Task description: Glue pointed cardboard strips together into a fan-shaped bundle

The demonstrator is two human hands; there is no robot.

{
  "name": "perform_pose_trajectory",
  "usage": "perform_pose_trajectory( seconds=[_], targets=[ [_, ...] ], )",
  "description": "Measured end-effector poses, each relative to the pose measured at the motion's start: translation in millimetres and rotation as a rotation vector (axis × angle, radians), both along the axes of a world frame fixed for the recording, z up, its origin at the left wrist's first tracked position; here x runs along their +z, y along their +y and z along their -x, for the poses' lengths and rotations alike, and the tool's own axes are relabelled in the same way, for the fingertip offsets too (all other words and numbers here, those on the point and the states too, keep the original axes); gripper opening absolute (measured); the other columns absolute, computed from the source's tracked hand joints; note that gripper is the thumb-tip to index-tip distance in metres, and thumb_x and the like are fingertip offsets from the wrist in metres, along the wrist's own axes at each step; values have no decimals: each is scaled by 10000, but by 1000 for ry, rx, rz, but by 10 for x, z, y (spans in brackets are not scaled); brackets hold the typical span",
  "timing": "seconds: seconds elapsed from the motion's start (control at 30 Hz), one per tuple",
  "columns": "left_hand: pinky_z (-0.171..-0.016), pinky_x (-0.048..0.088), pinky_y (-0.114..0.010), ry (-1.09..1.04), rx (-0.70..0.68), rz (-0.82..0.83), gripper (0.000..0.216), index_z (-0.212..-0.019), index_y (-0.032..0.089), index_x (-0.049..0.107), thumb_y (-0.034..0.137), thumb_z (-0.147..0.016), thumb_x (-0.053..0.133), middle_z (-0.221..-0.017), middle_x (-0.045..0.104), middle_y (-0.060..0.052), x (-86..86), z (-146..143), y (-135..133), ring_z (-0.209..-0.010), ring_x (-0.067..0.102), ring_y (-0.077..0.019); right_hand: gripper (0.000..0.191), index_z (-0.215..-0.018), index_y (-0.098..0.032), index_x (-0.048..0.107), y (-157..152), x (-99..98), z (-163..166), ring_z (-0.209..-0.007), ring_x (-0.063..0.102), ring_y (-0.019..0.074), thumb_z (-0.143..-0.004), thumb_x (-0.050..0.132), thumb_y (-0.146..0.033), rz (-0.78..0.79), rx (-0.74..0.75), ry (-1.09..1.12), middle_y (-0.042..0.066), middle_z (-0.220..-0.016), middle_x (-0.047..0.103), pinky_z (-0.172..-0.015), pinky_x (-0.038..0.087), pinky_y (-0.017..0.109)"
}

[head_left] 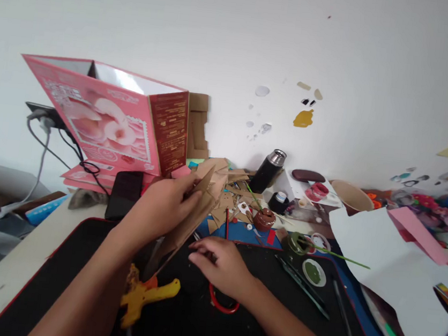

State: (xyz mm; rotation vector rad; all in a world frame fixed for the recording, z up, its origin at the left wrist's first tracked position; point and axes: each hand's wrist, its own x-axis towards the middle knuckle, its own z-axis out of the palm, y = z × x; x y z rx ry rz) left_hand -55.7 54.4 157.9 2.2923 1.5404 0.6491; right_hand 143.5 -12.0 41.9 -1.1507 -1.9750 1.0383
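Observation:
My left hand (167,204) is closed on a folded piece of brown cardboard (185,228), held at a slant above the black mat (190,326). Just to its right, my right hand (223,267) has its fingers curled around a pair of scissors; a red handle loop (225,307) shows below the palm and a bit of metal shows by the fingertips. The rest of the scissors is hidden by the hand. Near my left forearm lies a yellow hot glue gun (148,295), partly covered by the arm.
Cardboard scraps (235,191) are piled against the wall. A pink box (112,117) stands at the left behind a black phone (124,194). Open paint jars (264,219), a black flask (267,172), a green-stained lid (314,272), pens (303,285) and white paper (390,273) lie to the right.

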Motion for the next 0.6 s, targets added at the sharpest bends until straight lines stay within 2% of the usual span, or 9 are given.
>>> perform_pose_trajectory(
  seconds=[0.07, 0.13, 0.23, 0.33, 0.43, 0.6],
  targets=[
    [-741, 487, -343, 106, -11, 9, 315, -1232, 196, 702, 305, -1025, 492, -1034, 822, -115, -60, -123, -7, -898, 771, -286, 315, -1037, -198, 770, 11, -39, -125, -729, 693, 192, -1003, 667, -494, 146, -182, 203, 30, -795, 742, -705, 527, 308],
    [-779, 513, -355, 179, -21, 23, 344, -1281, 179, 697, 287, -1033, 484, -1075, 827, -143, -123, -249, -19, -945, 785, -307, 410, -1026, -199, 728, 43, -47, -225, -678, 660, 194, -966, 677, -601, 222, -318, 418, 12, -737, 692, -677, 534, 318],
    [-798, 541, -373, 228, -32, 58, 350, -1284, 159, 697, 282, -1035, 483, -1096, 828, -170, -235, -421, -40, -954, 797, -329, 496, -1068, -207, 693, 107, 5, -321, -639, 621, 194, -926, 690, -683, 227, -429, 571, 10, -738, 666, -628, 521, 322],
    [-812, 562, -398, 238, -62, 57, 424, -1406, 131, 629, 271, -1038, 473, -1110, 827, -190, -380, -549, -54, -953, 802, -342, 506, -1076, -215, 682, 174, 84, -357, -644, 604, 188, -908, 702, -691, 218, -464, 626, 16, -788, 654, -604, 511, 314],
    [-849, 570, -401, 211, -79, 53, 438, -1419, 125, 614, 241, -1012, 499, -1079, 833, -183, -518, -617, -49, -984, 801, -335, 464, -980, -217, 669, 239, 127, -369, -677, 594, 185, -901, 706, -673, 195, -523, 590, 13, -801, 636, -623, 519, 308],
    [-833, 566, -398, 65, -97, 104, 431, -1386, 153, 637, 305, -1008, 494, -1096, 836, -163, -583, -600, 3, -1009, 801, -338, 443, -888, -220, 619, 299, 80, -392, -491, 499, 144, -915, 680, -658, 251, -539, 532, -73, -583, 477, -487, 423, 273]
  ],
)
